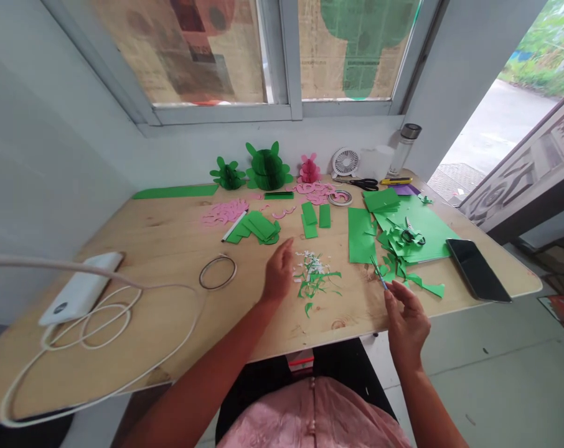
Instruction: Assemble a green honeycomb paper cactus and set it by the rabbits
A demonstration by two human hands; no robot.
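Note:
My left hand (279,270) rests on its edge on the wooden table, fingers stretched out, holding nothing. Right beside it lies a small heap of green and white paper trimmings (315,274). Small scissors (379,272) are in my right hand (407,318), over the front edge of the table, blades pointing away from me. Close to the blades are a green paper sheet (360,236) and torn green scraps (398,264). A second pair of small scissors (408,235) lies on those scraps. Cut green rectangles (310,221) lie beyond my left hand.
Pink paper cutouts (226,213), a white pen (234,226) and a tape roll (218,272) lie leftward. Green honeycomb paper figures (267,168) stand by the wall, near a small fan (345,163). A phone (478,270) overhangs the right edge. A white cable (83,323) loops around a power bank (79,289).

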